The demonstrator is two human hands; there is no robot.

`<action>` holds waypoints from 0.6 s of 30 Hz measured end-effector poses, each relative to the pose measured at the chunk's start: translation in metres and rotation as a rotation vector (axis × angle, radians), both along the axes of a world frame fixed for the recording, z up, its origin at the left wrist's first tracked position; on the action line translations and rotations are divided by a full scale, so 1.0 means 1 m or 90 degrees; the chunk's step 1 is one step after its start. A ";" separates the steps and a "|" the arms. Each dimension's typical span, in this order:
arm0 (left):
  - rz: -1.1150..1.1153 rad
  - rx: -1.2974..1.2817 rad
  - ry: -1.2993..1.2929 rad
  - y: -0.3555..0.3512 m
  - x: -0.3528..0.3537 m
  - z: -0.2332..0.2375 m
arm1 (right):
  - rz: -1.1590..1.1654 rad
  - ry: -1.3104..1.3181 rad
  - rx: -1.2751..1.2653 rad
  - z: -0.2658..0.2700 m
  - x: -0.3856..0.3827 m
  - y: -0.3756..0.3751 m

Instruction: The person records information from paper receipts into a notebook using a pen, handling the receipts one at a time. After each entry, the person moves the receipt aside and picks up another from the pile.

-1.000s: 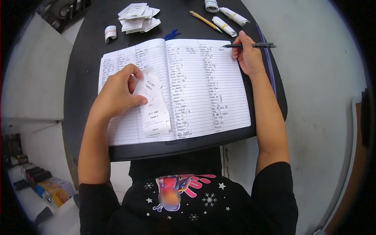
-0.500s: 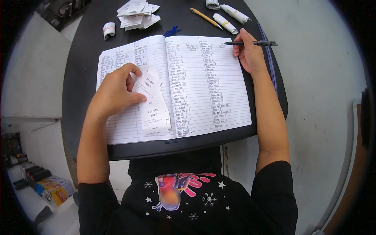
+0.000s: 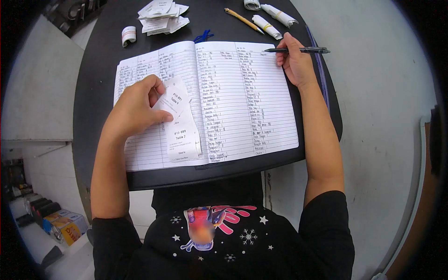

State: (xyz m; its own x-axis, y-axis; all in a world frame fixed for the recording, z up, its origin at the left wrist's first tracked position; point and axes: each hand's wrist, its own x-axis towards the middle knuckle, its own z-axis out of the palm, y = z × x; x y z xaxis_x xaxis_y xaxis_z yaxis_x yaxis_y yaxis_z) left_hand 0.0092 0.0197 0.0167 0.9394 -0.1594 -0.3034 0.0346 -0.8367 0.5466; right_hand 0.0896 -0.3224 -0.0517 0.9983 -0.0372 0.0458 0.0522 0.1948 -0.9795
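Black round table [image 3: 100, 70]. Open lined notebook [image 3: 242, 98] sits centre and covers most of the top, reaching close to the 6 o'clock edge. Loose receipt pile [image 3: 161, 16] at 11, small paper roll [image 3: 128, 35] near it toward 10. Blue cord [image 3: 203, 36] at 12, at the notebook's top edge. Pencil [image 3: 243, 20] and two banded paper rolls [image 3: 267, 27] at 1, well apart from the pile.

Notebook [image 3: 242, 93] handwriting too small to read; left hand [image 3: 135, 109] hides part of the receipts [image 3: 181, 128]; paper roll [image 3: 252, 4] cut off above
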 end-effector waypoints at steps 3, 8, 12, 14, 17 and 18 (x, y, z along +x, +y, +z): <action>-0.014 -0.023 -0.040 0.002 -0.001 -0.005 | -0.005 0.001 -0.004 0.000 0.000 0.001; -0.037 -0.070 -0.052 0.008 0.003 -0.012 | -0.018 0.012 -0.002 0.001 0.000 0.002; -0.017 -0.086 -0.005 0.005 0.003 -0.004 | -0.022 0.017 0.007 0.001 -0.001 0.002; -0.018 -0.093 0.006 0.006 0.004 -0.005 | -0.032 0.022 0.004 0.005 -0.004 0.005; -0.026 -0.109 -0.004 0.005 0.003 -0.004 | -0.041 0.028 0.007 0.008 -0.006 0.007; -0.026 -0.112 -0.013 0.003 0.002 -0.003 | -0.039 0.028 0.005 0.007 -0.006 0.006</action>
